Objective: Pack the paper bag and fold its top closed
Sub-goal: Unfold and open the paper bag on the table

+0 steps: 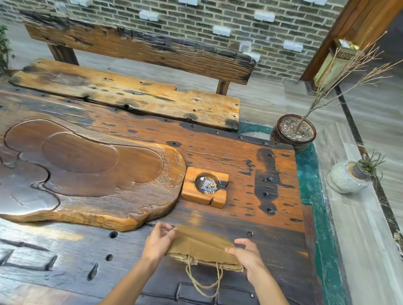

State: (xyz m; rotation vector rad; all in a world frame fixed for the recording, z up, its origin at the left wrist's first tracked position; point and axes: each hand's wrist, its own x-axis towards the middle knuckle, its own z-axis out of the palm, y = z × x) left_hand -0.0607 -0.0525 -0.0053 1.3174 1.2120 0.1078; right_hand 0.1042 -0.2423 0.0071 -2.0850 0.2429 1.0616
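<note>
Paper bag (201,247) contents hidden, its right corner under right hand (247,257), ashtray (205,187) bits beyond bag too small to ID, both forearms cut off at bottom edge.

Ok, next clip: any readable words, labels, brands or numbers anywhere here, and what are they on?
No readable printed text in this view.
Table: large strokes carved at its near left corner, cut off and skewed, not readable.
Carved tea tray: a small stamp-like mark near its right edge, too small to read.
Paper bag: plain brown, no print showing.
Dark plant pot: patterned band, blurred.
</note>
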